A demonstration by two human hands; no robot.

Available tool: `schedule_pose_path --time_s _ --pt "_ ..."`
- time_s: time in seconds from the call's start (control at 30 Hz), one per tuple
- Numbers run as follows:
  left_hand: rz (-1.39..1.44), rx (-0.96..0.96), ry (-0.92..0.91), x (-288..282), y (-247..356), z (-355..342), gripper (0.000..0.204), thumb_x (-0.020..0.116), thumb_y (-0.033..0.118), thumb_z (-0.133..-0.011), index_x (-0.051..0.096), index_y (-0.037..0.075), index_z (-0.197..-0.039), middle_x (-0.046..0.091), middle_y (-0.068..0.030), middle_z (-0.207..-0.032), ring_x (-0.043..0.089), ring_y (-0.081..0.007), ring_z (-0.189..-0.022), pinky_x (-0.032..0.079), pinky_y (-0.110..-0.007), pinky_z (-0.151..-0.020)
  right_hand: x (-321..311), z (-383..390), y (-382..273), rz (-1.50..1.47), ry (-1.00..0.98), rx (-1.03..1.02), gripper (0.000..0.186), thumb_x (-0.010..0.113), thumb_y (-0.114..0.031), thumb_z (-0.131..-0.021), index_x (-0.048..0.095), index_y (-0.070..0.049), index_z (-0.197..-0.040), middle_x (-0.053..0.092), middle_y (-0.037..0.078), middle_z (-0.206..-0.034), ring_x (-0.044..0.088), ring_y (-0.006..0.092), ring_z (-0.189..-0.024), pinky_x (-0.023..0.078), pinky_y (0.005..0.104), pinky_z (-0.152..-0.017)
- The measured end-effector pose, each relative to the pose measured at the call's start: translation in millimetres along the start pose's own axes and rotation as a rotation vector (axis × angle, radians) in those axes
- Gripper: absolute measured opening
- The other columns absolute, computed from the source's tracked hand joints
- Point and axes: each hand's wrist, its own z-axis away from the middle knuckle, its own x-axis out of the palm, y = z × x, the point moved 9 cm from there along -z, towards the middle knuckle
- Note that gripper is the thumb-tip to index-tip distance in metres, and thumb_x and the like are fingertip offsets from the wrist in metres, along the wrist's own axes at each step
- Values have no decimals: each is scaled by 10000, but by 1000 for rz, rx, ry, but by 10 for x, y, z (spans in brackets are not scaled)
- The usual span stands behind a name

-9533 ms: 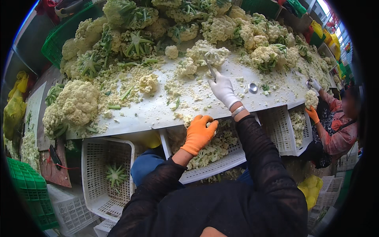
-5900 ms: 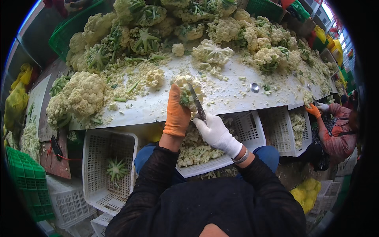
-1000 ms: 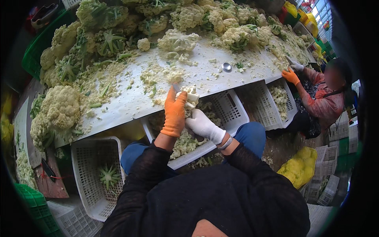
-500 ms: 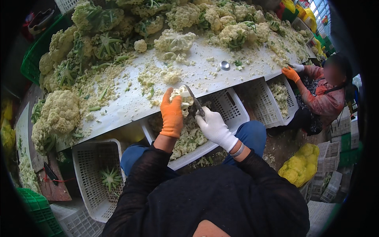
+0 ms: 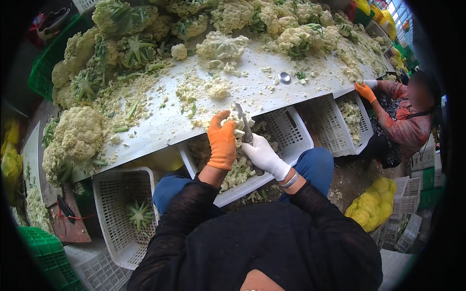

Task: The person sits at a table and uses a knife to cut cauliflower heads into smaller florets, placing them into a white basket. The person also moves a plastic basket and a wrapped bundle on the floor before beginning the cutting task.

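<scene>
My left hand (image 5: 222, 143), in an orange glove, is closed around a pale cauliflower piece (image 5: 238, 127) above the near edge of the table. In its white glove, my right hand (image 5: 266, 157) grips a knife (image 5: 245, 121). The blade points up and away from me, crossing the cauliflower piece, and the handle's end shows below the white fingers. Under both hands stands a white plastic crate (image 5: 286, 160) with cut florets (image 5: 239, 174) in it. My left glove hides part of the held piece.
Whole cauliflowers (image 5: 77, 133) are heaped along the white table (image 5: 170, 104), among crumbs and a small round metal object (image 5: 284, 77). Another white crate (image 5: 124, 194) at left holds a leafy stalk (image 5: 140, 215). A person (image 5: 403, 116) works at right, near a yellow bag (image 5: 371, 203).
The knife has turned more upright, and its handle end now shows below my right hand. The whole view has shifted slightly. My left hand still holds the cauliflower piece.
</scene>
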Motion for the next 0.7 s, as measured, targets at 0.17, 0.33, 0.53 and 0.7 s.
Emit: schedule_pose_path --time_s 0.17,0.33,0.53,0.7 --pt "-12 -87 -25 -82 -255 -38 374 555 45 -914 551 -41 -1278 618 -128 -1065 633 -174 -839 538 -291 -645 -338 85 171 312 34 -55 215 588 -197 -932 642 -14 -1031 662 73 -782 620 155 -634 510 335 -625" --pt "-335 33 -258 33 -319 51 676 688 261 -925 432 -57 -1464 486 -234 -1476 465 -299 -1366 343 -370 -1146 -754 -354 105 472 248 -82 257 618 -237 -919 671 -21 -1048 717 176 -927 703 312 -911 530 394 -830" --pt "-233 -27 -11 -166 -164 -190 568 646 261 -944 517 -57 -1397 556 -183 -1399 521 -251 -1283 397 -342 -1075 -287 -1433 -820 889 284 -307 625 720 -381 -882 511 -133 -1415 527 215 -1345 597 396 -1169 515 451 -951" --pt "-135 -86 68 -248 -52 -221 498 621 239 -960 545 -39 -1366 591 -130 -1318 539 -200 -1192 414 -322 -993 -195 -1778 -771 963 169 -334 574 728 -372 -882 569 -104 -1364 603 204 -1229 620 370 -1130 512 448 -941"
